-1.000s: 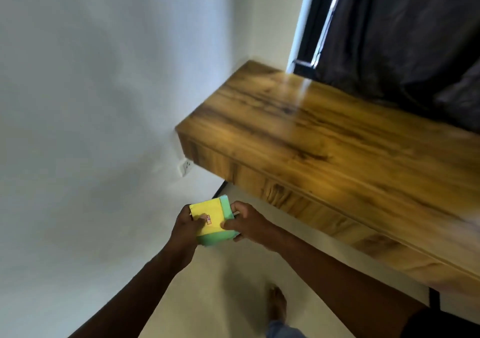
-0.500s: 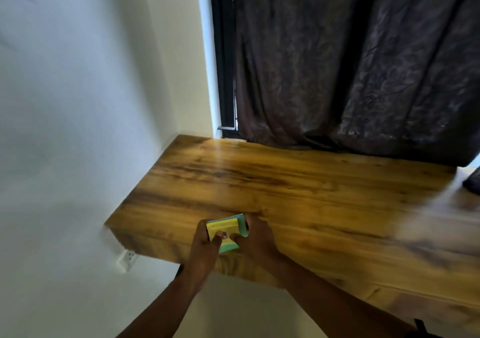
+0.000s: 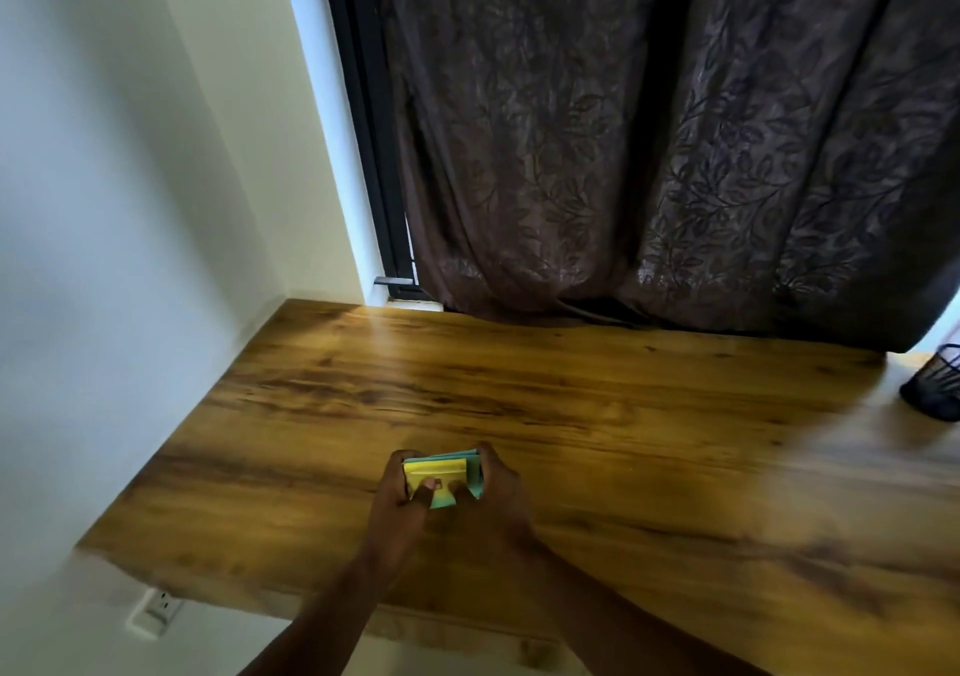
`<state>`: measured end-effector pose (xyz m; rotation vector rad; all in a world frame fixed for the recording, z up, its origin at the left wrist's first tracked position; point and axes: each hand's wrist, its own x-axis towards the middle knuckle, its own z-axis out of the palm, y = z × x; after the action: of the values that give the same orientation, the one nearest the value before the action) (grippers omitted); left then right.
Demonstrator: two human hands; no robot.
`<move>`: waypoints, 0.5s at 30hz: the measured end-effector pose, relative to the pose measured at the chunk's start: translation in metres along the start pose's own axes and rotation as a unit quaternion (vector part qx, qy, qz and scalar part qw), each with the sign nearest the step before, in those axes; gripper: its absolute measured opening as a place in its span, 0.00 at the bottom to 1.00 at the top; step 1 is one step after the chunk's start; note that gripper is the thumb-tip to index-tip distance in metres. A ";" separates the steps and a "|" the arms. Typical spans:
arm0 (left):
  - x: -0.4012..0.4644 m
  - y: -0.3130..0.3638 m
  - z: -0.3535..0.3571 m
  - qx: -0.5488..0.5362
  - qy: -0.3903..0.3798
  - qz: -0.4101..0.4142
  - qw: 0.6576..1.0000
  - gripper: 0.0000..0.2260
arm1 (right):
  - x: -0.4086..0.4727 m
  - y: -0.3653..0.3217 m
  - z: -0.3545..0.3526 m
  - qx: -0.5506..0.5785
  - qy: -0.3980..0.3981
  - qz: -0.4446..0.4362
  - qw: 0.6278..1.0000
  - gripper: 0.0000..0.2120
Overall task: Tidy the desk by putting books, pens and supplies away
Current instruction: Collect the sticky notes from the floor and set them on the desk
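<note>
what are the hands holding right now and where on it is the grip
Both hands hold one small yellow and green stack of paper pads over the wooden desk. The left hand grips its left edge, the right hand its right edge.

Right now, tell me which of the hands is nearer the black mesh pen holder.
Right. The right hand grips the sticky notes on the side toward the black mesh pen holder at the desk's far right; the left hand grips the opposite side.
</note>
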<state>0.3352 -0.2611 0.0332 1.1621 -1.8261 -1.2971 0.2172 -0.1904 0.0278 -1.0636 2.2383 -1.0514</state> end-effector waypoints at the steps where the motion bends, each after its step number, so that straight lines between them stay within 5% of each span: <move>1: 0.003 -0.003 0.003 -0.002 -0.001 0.000 1.000 0.12 | 0.003 0.004 0.001 0.000 0.000 0.006 1.000 0.27; 15: 0.026 -0.023 0.010 -0.030 -0.063 -0.015 0.997 0.16 | 0.001 0.018 0.030 0.052 0.038 0.068 0.996 0.24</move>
<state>0.3226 -0.2832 0.0077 1.1014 -1.8516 -1.4607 0.2278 -0.1967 -0.0050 -0.8284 2.2537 -1.1534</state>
